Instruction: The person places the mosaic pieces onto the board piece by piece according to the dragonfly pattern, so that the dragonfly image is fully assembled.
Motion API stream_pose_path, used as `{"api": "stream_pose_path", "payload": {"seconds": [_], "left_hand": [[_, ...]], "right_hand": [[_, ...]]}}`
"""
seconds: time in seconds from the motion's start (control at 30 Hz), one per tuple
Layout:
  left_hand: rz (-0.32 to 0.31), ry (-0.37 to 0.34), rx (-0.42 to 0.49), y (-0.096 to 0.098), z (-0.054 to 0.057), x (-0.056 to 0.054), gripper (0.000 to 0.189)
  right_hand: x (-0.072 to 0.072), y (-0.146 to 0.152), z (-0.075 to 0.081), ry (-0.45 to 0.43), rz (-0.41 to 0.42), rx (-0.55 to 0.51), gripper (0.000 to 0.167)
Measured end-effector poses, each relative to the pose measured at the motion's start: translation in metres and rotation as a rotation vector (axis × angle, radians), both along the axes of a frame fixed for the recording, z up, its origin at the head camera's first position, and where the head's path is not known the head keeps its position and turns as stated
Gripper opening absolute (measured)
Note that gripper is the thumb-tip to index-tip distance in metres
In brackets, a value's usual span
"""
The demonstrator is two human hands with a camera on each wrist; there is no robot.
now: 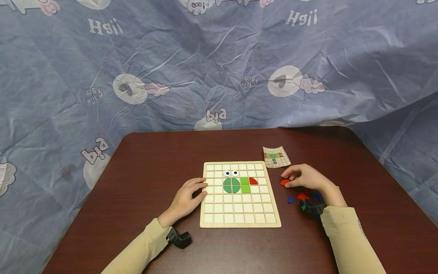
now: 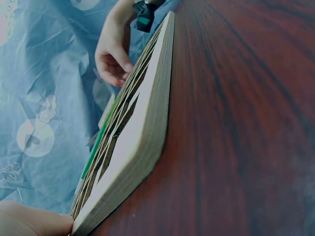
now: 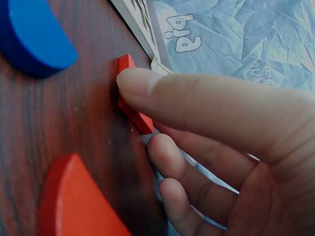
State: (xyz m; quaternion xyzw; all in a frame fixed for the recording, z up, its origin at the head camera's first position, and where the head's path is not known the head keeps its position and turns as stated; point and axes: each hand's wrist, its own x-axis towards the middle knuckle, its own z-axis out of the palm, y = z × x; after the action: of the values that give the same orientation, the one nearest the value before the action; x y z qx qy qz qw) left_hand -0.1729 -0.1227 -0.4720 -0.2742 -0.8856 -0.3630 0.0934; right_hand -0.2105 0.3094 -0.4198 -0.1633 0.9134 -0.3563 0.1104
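Red piece [image 1: 284,182] at 3 o'clock of the wooden board [image 1: 240,225], low over or on the table [image 1: 157,160], can't tell which. Right hand [image 1: 307,178] has it clamped: thumb pad on one side, opposing fingertip hidden behind the thumb. Two other fingers loosely curled, clear of the loose pieces.

Left hand [image 1: 186,198] at the board's 9 o'clock edge: fingers extended, slightly apart, tips and thumb touching the edge, not wrapped round it.

On the board: green disc [image 1: 231,185] of four quarters, eye tiles [image 1: 230,173] at its 12 o'clock, light green squares [image 1: 245,185] at 3, red quarter [image 1: 253,181] beyond those. Pattern card [image 1: 276,156] just off the 1 o'clock corner. Blue piece [image 1: 291,199] at 5 o'clock of the pinched one, second red wedge [image 1: 302,196] at 4.
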Motion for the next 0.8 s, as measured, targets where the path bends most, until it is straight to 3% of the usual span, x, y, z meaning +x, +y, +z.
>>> {"api": "stream_pose_path", "payload": {"seconds": [0.8], "left_hand": [[0.004,-0.002,-0.004,0.0003,-0.0009,-0.0009,0.031]], "right_hand": [[-0.0022,-0.0069,0.0016,-0.009,-0.006,-0.015,0.025]]}}
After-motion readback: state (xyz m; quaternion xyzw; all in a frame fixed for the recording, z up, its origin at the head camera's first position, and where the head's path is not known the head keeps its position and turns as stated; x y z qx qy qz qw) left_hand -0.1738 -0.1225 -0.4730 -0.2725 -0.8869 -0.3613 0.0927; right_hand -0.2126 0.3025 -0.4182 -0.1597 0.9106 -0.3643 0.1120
